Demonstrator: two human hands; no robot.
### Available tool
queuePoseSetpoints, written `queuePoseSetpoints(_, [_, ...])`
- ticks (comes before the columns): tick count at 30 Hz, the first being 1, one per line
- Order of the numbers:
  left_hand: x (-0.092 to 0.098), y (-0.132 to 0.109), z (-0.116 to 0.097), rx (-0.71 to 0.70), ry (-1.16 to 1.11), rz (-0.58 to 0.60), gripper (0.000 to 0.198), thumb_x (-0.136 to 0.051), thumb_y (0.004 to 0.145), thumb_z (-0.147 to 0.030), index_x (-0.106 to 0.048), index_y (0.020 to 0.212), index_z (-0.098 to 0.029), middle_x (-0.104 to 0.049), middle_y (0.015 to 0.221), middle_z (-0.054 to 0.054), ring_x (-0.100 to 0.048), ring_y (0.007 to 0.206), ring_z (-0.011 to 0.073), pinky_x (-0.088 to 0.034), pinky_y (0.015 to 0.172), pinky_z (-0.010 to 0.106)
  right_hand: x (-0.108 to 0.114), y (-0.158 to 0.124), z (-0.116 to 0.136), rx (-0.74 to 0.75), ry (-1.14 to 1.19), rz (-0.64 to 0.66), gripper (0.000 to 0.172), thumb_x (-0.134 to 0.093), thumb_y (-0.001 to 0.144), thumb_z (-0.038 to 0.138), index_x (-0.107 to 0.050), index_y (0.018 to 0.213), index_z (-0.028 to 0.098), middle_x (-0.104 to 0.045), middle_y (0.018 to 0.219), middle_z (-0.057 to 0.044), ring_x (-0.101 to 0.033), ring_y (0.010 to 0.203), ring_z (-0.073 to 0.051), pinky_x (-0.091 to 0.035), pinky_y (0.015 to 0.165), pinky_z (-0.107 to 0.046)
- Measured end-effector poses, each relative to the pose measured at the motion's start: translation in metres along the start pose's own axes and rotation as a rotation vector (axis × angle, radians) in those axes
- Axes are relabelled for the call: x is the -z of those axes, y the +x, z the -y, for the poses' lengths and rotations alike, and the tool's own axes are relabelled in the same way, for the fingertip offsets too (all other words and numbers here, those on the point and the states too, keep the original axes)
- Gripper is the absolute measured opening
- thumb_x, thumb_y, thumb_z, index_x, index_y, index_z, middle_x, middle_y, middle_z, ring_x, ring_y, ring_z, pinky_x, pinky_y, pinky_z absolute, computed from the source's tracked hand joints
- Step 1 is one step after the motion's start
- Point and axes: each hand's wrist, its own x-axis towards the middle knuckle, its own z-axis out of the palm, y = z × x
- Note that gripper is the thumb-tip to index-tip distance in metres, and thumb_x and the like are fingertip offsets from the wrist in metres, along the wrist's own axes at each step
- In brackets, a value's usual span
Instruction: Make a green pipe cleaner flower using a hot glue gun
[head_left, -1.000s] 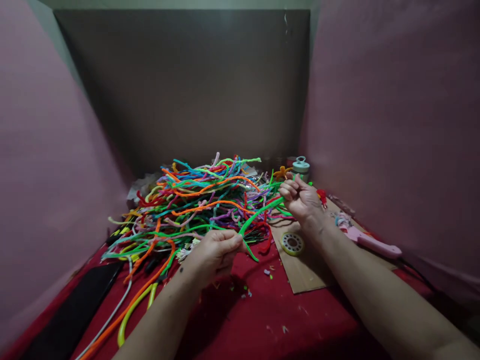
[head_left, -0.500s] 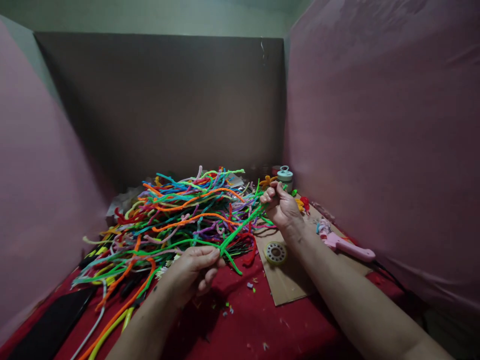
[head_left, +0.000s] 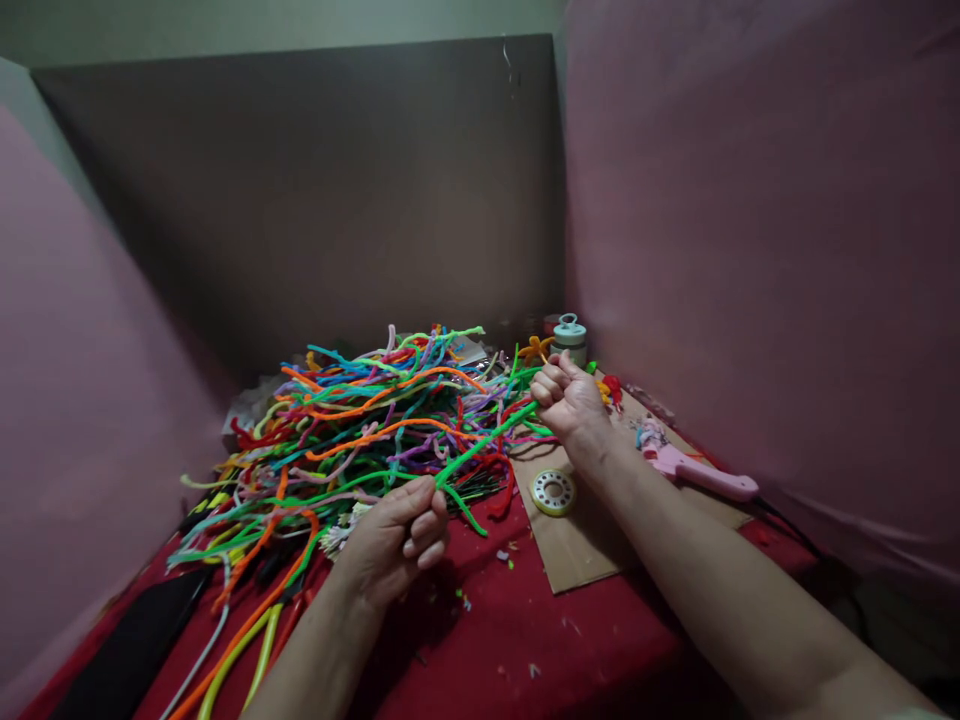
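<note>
A bright green pipe cleaner (head_left: 484, 442) stretches between my two hands above the red tablecloth (head_left: 525, 640). My left hand (head_left: 397, 535) pinches its near end, fingers closed. My right hand (head_left: 570, 400) is a fist closed round its far end, further back and to the right. Behind and left of both hands lies a big tangled pile of pipe cleaners (head_left: 360, 420) in orange, green, blue, purple, pink and red. A short green tail hangs down past my left thumb.
A cardboard sheet (head_left: 600, 545) carries a tape roll (head_left: 553, 491) and a pink glue gun (head_left: 694, 470). A small jar (head_left: 569, 335) and little red and orange pieces stand at the back right. A black flat object (head_left: 127, 655) lies front left. Pink panels and a dark back board enclose the table.
The view has shifted slightly. My right hand has lifted a little and my left hand has turned, keeping the green pipe cleaner taut between them.
</note>
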Motion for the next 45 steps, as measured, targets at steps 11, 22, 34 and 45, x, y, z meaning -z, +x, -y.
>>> queuePoseSetpoints(11, [-0.003, -0.003, 0.002, 0.056, 0.157, -0.048, 0.022, -0.058, 0.075, -0.027, -0.056, 0.058, -0.014, -0.027, 0.036, -0.010, -0.014, 0.030, 0.0020, -0.027, 0.028, 0.016, -0.013, -0.011, 0.010, -0.013, 0.017, 0.047, 0.038, -0.031, 0.096, 0.025, -0.051, 0.066, 0.015, -0.013, 0.035, 0.012, -0.008, 0.031, -0.005, -0.011, 0.030, -0.019])
queuePoseSetpoints(22, [-0.001, -0.015, -0.029, -0.182, 0.778, -0.345, 0.045, -0.057, 0.070, -0.055, -0.065, 0.079, -0.012, -0.063, 0.065, 0.005, -0.055, 0.054, 0.0133, -0.039, 0.042, 0.020, -0.020, -0.029, -0.014, -0.209, -0.103, 0.209, 0.041, -0.026, 0.096, 0.027, -0.058, 0.075, 0.013, -0.015, 0.037, 0.011, -0.007, 0.035, -0.006, -0.010, 0.032, -0.018])
queuePoseSetpoints(34, [-0.045, -0.014, 0.002, -0.142, 0.707, -0.116, 0.017, -0.063, 0.073, -0.030, -0.064, 0.070, -0.014, -0.060, 0.059, 0.000, -0.054, 0.054, 0.0105, -0.041, 0.054, 0.021, -0.016, -0.043, -0.051, -0.265, -0.214, 0.215, 0.032, -0.041, 0.091, 0.031, -0.056, 0.069, 0.015, -0.014, 0.041, 0.011, -0.005, 0.037, -0.006, -0.011, 0.032, -0.018])
queuePoseSetpoints(45, [-0.046, -0.016, 0.012, 0.023, 0.514, -0.092, 0.021, -0.063, 0.073, -0.033, -0.056, 0.069, -0.014, -0.063, 0.057, 0.003, -0.056, 0.045, 0.0094, -0.041, 0.044, 0.018, -0.019, -0.048, -0.053, -0.198, -0.278, 0.190, 0.029, -0.045, 0.089, 0.035, -0.057, 0.073, 0.015, -0.016, 0.037, 0.012, -0.005, 0.036, -0.006, -0.011, 0.033, -0.018])
